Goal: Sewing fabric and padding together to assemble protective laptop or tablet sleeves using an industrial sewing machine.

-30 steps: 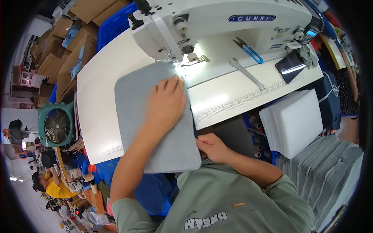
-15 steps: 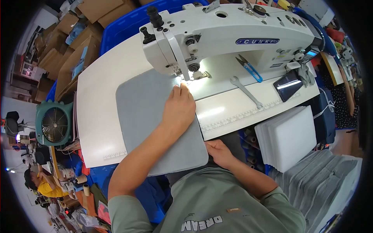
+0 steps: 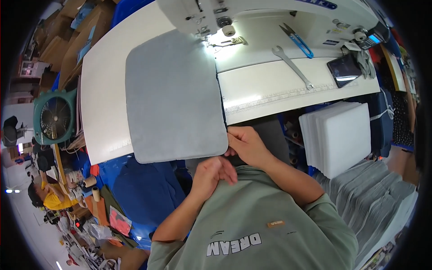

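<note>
In the head view, the grey rectangular pad (image 3: 175, 99) lies on the white counter (image 3: 103, 99), its far right corner beside the lit needle area of the sewing machine (image 3: 270, 20), its near end overhanging the counter. The right hand (image 3: 245, 145) pinches the pad's edge by the near right corner. The left hand (image 3: 213, 177), loosely curled and released, is just nearer than the pad. Right of the pad lie a wrench (image 3: 292, 67), blue-handled snips (image 3: 297, 41) and a phone (image 3: 344, 70).
</note>
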The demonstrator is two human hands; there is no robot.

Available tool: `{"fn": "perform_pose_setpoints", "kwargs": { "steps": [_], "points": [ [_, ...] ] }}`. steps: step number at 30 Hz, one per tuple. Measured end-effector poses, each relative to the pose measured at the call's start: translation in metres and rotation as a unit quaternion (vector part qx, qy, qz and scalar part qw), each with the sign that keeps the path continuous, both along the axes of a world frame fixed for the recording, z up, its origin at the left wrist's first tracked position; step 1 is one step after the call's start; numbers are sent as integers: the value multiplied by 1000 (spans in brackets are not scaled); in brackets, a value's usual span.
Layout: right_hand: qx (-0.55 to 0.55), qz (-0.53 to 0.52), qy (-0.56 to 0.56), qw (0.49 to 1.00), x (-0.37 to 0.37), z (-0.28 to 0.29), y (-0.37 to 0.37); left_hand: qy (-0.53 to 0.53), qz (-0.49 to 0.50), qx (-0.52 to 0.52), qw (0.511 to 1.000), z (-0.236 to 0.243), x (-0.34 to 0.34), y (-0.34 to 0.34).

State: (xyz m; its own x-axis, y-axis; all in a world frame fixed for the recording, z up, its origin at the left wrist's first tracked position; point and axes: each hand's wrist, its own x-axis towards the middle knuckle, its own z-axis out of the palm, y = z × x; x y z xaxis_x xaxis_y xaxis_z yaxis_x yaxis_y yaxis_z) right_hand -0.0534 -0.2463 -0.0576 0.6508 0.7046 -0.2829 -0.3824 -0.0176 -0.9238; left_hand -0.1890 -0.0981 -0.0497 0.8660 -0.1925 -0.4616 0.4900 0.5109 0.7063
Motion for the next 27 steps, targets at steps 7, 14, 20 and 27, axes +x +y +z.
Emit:
{"fn": "perform_pose_setpoints", "kwargs": {
  "steps": [7, 14, 20, 27],
  "points": [
    [-99, -103, -623, 769, 15, 21, -8, -67, 192, 43, 978, -18, 8, -8],
    [-33, 62, -718, 692, 50, 31, -10, -86, 193, -2, 977, -19, 6, -2],
    [-45, 43, -734, 677, 38, 20, -5, -96, 174, 61, 978, -21, 13, -5],
    [-88, -117, -103, 984, -2, 13, -17, -88, 146, 79, 982, -22, 15, -3]
  ]
}}
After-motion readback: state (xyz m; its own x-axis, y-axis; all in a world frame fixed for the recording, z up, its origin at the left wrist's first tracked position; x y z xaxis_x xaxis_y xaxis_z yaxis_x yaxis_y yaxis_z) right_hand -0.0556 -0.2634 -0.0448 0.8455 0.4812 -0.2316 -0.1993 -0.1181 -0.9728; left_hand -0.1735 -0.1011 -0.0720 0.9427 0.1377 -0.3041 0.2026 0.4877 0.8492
